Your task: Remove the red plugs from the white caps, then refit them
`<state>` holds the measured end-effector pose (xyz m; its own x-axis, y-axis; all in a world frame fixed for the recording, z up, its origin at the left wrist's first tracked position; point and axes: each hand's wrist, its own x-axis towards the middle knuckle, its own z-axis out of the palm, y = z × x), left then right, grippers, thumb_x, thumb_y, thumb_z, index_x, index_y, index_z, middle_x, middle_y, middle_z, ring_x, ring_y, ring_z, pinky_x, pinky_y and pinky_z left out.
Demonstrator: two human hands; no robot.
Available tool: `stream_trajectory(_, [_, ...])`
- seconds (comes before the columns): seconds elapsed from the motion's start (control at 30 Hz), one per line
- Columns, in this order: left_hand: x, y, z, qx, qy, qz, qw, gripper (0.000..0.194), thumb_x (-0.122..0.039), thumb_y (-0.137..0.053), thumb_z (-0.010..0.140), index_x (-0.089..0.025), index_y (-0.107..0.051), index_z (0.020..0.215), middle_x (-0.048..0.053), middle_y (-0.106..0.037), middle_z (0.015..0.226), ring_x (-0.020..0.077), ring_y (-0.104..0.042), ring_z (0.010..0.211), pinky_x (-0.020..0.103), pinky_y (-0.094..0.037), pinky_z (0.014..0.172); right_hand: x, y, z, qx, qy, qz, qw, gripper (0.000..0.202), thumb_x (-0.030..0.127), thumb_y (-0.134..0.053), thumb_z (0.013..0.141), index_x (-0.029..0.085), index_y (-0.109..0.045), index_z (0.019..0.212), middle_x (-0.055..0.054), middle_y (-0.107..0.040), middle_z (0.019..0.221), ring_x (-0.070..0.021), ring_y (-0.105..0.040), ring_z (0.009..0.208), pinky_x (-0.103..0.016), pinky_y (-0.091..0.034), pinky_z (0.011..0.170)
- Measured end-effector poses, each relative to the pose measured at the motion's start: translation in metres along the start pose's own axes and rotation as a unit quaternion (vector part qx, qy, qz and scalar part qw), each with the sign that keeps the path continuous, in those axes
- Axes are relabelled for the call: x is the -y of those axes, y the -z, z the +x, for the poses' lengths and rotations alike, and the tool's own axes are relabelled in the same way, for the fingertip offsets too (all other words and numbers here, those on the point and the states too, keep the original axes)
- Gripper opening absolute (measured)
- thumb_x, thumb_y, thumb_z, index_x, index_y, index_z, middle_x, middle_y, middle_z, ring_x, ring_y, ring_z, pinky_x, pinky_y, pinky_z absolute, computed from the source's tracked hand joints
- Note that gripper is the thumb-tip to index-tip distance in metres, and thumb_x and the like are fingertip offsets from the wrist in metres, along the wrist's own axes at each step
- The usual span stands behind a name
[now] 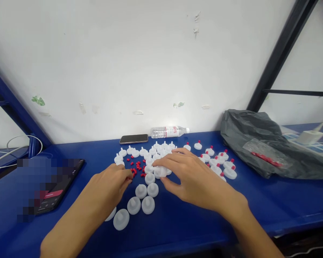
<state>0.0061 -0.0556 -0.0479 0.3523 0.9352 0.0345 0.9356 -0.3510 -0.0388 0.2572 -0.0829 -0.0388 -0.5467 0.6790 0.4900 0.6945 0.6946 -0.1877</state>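
My left hand (114,181) is closed, its fingertips pressed together at the left edge of a loose pile of small red caps (138,165). Whatever lies between those fingertips is hidden. With thumb and fingers, my right hand (190,175) grips a round white nozzle lid (159,172) at the near side of a crowd of such lids. Several uncapped white lids (148,205) lie spouts up, in front of and between my hands. Right of my right hand stand several white lids with red caps (230,172) on their spouts.
A clear plastic bottle (168,132) lies by the wall beside a dark phone (134,138). At left on the blue table (183,229) is a larger device (61,186), partly blurred. A grey plastic bag (247,132) with a clear packet of red pieces (267,157) lies at right.
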Motion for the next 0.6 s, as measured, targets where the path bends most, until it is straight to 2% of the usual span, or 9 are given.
stream_trajectory(0.07, [-0.001,-0.003,0.002,0.017,0.009,0.012,1.0,0.03,-0.022,-0.047,0.101,-0.026,-0.076,0.103,0.006,-0.076,0.103,0.0275,-0.072,0.099,0.035,-0.051,0.074,0.0,0.0,0.0,0.003,0.006,0.006,1.0,0.031,0.017,-0.065,0.095,0.02,-0.068,0.126,-0.002,-0.076,0.113,-0.021,-0.068,0.105,-0.042,-0.041,0.111])
stream_trajectory(0.43, [-0.001,-0.017,0.009,0.028,0.022,0.02,0.999,0.021,-0.017,-0.054,0.096,-0.026,-0.073,0.098,0.005,-0.073,0.101,0.0269,-0.071,0.094,0.034,-0.042,0.069,-0.002,-0.004,-0.001,0.017,0.004,-0.034,0.999,0.031,0.019,-0.064,0.097,0.019,-0.068,0.127,-0.004,-0.076,0.113,-0.0231,-0.068,0.105,-0.043,-0.043,0.109])
stream_trajectory(0.6, [-0.001,-0.017,0.009,0.036,0.029,0.023,0.999,0.022,-0.017,-0.052,0.097,-0.025,-0.072,0.099,0.005,-0.073,0.1,0.0261,-0.071,0.093,0.033,-0.042,0.069,-0.002,-0.005,-0.001,0.024,0.002,-0.035,0.999,0.031,0.019,-0.064,0.096,0.02,-0.068,0.127,-0.004,-0.076,0.113,-0.0236,-0.067,0.106,-0.044,-0.044,0.108])
